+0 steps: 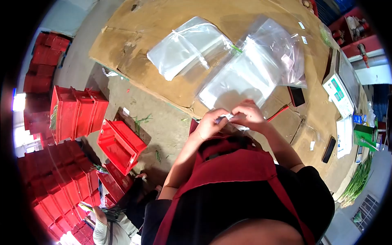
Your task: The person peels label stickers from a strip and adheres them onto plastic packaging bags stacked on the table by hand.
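Close to my apron, my left hand (214, 123) and my right hand (249, 116) meet at the table's near edge. The fingers of both are closed on a small white piece (229, 116), perhaps a label or paper; its exact kind is too small to make out. Just beyond them lies a stack of clear plastic bags (241, 77), with a bit of green on its upper edge. A second bundle of clear bags (185, 47), with a strip tied across it, rests to the left. Right of my right hand is a thin red stick-like object (279, 112).
On the cardboard-covered table (134, 53) are a dark phone (297, 96), another black device (328, 149) and a scale (339, 92). Red crates (121, 146) stand on the floor at left. A co-worker (116, 228) holds green stalks at lower left. More greens (357, 179) lie right.
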Motion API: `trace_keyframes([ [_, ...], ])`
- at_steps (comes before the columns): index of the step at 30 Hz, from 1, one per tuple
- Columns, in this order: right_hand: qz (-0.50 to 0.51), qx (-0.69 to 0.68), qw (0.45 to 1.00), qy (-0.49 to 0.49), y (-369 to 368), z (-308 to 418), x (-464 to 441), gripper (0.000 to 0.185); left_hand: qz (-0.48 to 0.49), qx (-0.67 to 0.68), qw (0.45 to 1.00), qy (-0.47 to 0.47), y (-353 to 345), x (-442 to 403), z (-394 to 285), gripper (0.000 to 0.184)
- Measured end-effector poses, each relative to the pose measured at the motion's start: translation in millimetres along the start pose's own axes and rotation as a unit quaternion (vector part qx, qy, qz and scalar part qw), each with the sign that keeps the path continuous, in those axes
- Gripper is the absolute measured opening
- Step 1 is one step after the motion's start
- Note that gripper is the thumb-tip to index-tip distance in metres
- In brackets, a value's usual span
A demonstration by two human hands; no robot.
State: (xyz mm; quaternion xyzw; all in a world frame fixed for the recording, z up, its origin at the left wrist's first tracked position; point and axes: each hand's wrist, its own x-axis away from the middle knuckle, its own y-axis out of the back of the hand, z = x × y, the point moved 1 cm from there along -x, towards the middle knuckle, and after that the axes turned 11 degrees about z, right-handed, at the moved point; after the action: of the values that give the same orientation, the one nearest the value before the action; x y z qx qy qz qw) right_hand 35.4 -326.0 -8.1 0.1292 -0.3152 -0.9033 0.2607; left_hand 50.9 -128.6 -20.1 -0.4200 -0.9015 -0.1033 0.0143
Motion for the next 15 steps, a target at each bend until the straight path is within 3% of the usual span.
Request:
trace_keyframes([
  [1,0.002,-0.001,1.000,0.004,-6,-6,-2,0.017,0.014,-0.036,0.998,0.040,4,-1,-6,0.010],
  [3,-0.086,-0.303,0.945,-0.088,-14,-20,-4,0.012,0.000,-0.036,0.996,0.078,6,7,11,0.009],
  [4,-0.140,-0.295,0.940,-0.093,-17,-35,-9,0.015,-0.008,-0.036,0.993,0.110,7,11,18,0.009],
  [6,-0.124,-0.068,0.985,-0.094,-2,-45,-16,0.012,-0.026,-0.032,0.992,0.118,5,15,18,0.009],
  [7,-0.127,-0.067,0.985,-0.095,-1,-41,-18,0.012,-0.043,0.018,0.995,0.086,3,15,17,0.011],
  [8,-0.059,-0.178,0.977,-0.106,-5,-35,-22,0.013,-0.061,0.068,0.994,0.055,3,14,15,0.013],
  [10,0.077,-0.380,0.913,-0.124,-23,-28,-23,0.019,-0.035,0.052,0.993,0.105,4,14,8,0.011],
  [12,0.135,-0.306,0.930,-0.151,-37,-27,-21,0.017,-0.049,0.020,0.998,0.040,3,9,1,0.012],
  [15,0.092,-0.373,0.912,-0.144,-41,-25,-18,0.013,-0.039,0.023,0.997,0.064,5,8,6,0.014],
])
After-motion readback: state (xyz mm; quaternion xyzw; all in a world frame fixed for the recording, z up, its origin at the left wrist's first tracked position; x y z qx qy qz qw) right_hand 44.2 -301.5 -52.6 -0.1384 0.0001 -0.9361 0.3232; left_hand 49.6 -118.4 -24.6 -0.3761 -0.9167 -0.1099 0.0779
